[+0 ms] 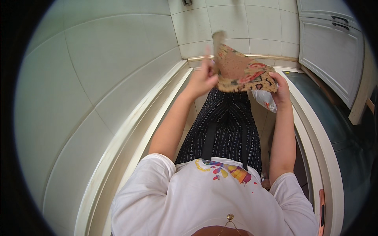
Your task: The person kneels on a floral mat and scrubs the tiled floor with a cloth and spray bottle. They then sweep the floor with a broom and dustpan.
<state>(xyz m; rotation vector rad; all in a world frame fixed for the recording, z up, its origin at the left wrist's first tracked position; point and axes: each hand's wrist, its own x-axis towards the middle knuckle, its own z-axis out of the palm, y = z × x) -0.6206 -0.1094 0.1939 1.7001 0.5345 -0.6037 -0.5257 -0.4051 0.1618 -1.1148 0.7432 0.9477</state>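
Note:
A tan cloth (pixel 240 69) with a floral and leopard-like print hangs spread in front of my legs. My right hand (pixel 280 88) grips its right corner, thumb on top. Close to the cloth's left edge is my left hand (pixel 203 78), its index finger raised and blurred. The thumb points at the cloth; whether it pinches the edge is unclear. A plain, greyish-brown flap (pixel 218 44) stands up blurred at the upper left. Just under my right hand shows a clear plastic bag (pixel 265 99) with red print, partly hidden; I cannot tell if it is held.
White tiled wall (pixel 79 67) rises on the left, with a pale frame (pixel 133 138) along it. More tiles (pixel 233 22) face me. On the right are a pale cabinet (pixel 330 56) with black handles, a curved white frame (pixel 314 118) and a dark surface (pixel 319 103).

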